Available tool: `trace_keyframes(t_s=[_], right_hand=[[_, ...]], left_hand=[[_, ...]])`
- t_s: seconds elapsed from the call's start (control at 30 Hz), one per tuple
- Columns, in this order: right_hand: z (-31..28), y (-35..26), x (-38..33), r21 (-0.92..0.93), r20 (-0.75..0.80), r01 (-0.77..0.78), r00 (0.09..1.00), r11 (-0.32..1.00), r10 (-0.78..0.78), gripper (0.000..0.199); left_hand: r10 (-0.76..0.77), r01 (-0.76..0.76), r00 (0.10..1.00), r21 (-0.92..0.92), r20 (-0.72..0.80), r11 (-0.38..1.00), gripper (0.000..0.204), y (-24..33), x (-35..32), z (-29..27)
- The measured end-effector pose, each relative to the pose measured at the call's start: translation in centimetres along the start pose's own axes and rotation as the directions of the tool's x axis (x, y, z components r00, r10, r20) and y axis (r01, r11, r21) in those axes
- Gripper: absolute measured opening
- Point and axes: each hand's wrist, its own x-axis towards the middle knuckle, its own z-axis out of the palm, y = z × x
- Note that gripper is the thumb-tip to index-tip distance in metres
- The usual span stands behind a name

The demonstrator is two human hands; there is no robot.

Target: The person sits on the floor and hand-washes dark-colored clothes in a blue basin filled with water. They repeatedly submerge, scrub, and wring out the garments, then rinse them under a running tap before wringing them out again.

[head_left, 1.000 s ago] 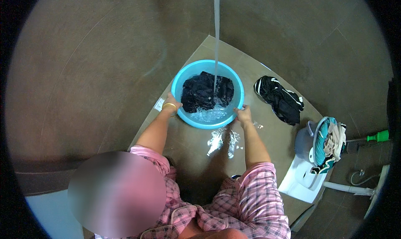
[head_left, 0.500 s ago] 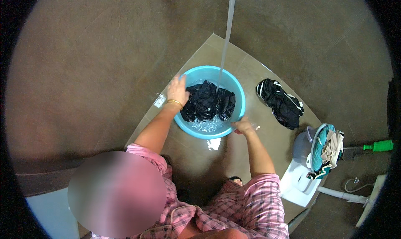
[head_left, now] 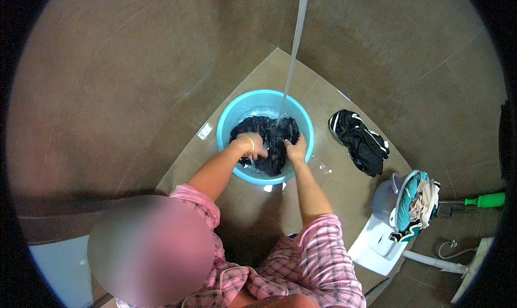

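A light blue round basin (head_left: 223,114) stands on the tiled floor with water in it and a soaked black garment (head_left: 276,152) bunched inside. My left hand (head_left: 252,145), a yellow bangle at its wrist, is over the garment's left part; its fingers point down and are smeared by motion. At the basin's right inner side, my right hand (head_left: 295,149) has its fingers closed on the garment's edge. A thin stream of water (head_left: 294,55) falls from above into the basin near the garment's far side.
Another black garment with white stripes (head_left: 360,142) lies on the floor to the right. Beyond it, a grey bucket (head_left: 384,199) heaped with clothes (head_left: 423,200) stands by a white squat toilet (head_left: 371,251). A green-handled tool (head_left: 484,200) and white pipe (head_left: 431,261) are farther right. Walls meet behind the basin.
Both hands have left the basin's rim and moved inside it onto the black garment. The garment has shifted and spread toward the near side.
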Motion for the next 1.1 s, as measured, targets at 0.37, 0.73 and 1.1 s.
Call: trace_keyframes(t_s=[0.37,0.73,1.1], right_hand=[[-4.7,-3.7,0.1,0.264,0.449,-0.266,0.884,0.927,0.126,0.03],[-13.0,-13.4,-1.4,0.164,-0.076,0.28,0.96,0.946,-0.271,0.023],[-15.2,-19.0,-4.9,-0.15,-0.269,0.469,0.828,0.87,-0.493,0.022]], left_hand=[[0.04,0.043,0.934,0.224,-0.355,0.974,0.075,-4.0,2.7,2.9],[0.117,-0.211,0.833,-0.115,-0.54,0.971,0.061,-0.5,1.8,2.5],[0.251,-0.486,0.837,-0.452,-0.486,0.748,0.044,-1.6,5.1,3.2]])
